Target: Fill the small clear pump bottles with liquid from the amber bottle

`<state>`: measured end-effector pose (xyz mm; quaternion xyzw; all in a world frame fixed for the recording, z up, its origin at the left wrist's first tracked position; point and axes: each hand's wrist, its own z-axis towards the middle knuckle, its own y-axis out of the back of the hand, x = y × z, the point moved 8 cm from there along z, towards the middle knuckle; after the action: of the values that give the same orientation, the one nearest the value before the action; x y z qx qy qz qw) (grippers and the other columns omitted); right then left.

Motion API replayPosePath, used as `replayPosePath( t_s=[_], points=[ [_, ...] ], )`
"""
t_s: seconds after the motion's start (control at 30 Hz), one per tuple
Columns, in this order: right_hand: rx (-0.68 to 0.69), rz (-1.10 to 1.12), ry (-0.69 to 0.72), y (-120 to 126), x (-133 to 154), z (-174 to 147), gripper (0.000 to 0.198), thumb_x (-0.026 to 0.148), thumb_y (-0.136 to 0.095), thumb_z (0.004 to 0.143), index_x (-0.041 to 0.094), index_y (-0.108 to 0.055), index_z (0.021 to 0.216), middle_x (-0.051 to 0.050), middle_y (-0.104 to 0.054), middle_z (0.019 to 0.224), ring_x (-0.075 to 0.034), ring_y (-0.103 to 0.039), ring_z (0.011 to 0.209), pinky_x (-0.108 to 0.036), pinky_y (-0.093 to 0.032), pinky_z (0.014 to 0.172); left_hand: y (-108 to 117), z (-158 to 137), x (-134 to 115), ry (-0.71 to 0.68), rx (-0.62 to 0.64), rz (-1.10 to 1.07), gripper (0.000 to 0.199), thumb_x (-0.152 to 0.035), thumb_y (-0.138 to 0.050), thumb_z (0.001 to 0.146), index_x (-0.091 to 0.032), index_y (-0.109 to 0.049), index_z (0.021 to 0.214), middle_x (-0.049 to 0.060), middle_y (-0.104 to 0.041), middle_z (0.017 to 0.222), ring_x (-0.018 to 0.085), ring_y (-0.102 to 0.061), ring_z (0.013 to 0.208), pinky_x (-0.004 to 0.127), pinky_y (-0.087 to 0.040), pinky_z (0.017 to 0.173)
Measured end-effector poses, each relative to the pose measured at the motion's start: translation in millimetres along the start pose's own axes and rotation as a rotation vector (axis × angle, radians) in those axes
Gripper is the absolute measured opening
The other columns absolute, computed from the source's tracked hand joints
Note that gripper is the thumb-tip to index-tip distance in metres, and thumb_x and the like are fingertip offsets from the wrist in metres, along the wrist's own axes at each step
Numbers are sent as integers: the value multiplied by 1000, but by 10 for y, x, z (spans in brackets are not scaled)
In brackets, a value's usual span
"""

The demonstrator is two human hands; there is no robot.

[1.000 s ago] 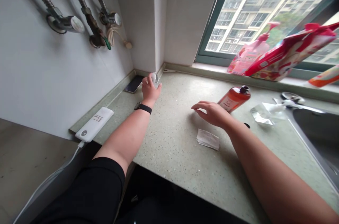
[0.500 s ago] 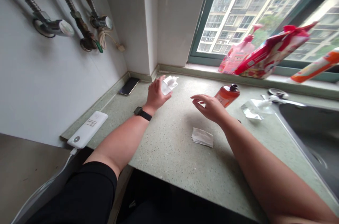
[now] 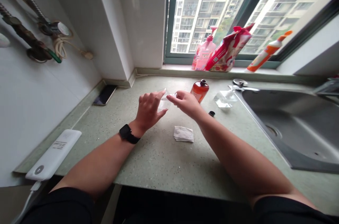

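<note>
My left hand (image 3: 148, 109) is wrapped around a small clear bottle (image 3: 164, 104) held over the counter, with its thumb on the near side. At the bottle's top, my right hand (image 3: 186, 102) is closed, thumb and fingers pinched on the whitish nozzle, which they mostly hide. Just behind my right hand stands an amber bottle (image 3: 200, 90) with its neck uncapped. A small black cap (image 3: 212, 113) rests on the counter beside my right wrist. Nearer to me lies a folded white tissue (image 3: 183, 134).
A clear square pump bottle (image 3: 224, 99) stands by the steel sink (image 3: 280, 121) at the right. On the left are a phone (image 3: 105, 95) and a white power bank (image 3: 54, 154) with a cable. A pink pump bottle (image 3: 203, 56) and a red bag (image 3: 229, 51) sit on the windowsill.
My right hand has moved left to the clear bottle's top and closed on it. My left hand still holds the bottle. The view has turned right, showing more of the sink.
</note>
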<state>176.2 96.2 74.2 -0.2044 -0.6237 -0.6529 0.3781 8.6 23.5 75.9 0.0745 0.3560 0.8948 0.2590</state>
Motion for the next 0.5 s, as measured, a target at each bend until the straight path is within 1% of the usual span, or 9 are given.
replayPosePath(
  t_s=[0.07, 0.17, 0.23, 0.37, 0.5],
  points=[
    [18, 94, -30, -72, -39, 9, 56, 78, -68, 86, 25, -56, 74, -2, -66, 73, -19, -58, 68, -33, -38, 63, 8, 0, -20, -1, -17, 0, 72, -43, -78, 96, -19, -48, 157, 14, -70, 131, 33, -61, 110, 45, -42, 99],
    [-46, 178, -24, -104, -59, 6, 55, 77, -70, 84, 25, -55, 75, -1, -64, 73, -18, -56, 68, -33, -40, 64, 25, 1, -52, -3, -52, -7, 70, -41, -77, 96, -18, -49, 156, 15, -69, 130, 33, -61, 108, 45, -42, 99],
    [-88, 202, -2, -107, -50, -8, 55, 76, -71, 83, 25, -53, 73, 0, -62, 71, -18, -54, 67, -33, -38, 63, 24, 2, -57, 3, -62, -12, 71, -42, -76, 96, -18, -48, 157, 15, -70, 128, 33, -61, 106, 46, -42, 98],
    [-118, 230, 7, -127, -55, -25, 54, 73, -74, 80, 26, -49, 70, 3, -55, 66, -15, -47, 63, -32, -33, 60, -6, -6, -25, 22, -50, -24, 75, -47, -78, 93, -19, -49, 156, 14, -71, 123, 33, -62, 103, 46, -42, 96],
    [-136, 285, 0, -149, -86, -25, 55, 71, -78, 77, 26, -48, 69, 4, -54, 65, -14, -46, 63, -31, -33, 60, -31, -22, 17, 44, -42, -55, 75, -50, -80, 92, -20, -49, 154, 15, -71, 125, 34, -64, 105, 46, -44, 96]
  ],
)
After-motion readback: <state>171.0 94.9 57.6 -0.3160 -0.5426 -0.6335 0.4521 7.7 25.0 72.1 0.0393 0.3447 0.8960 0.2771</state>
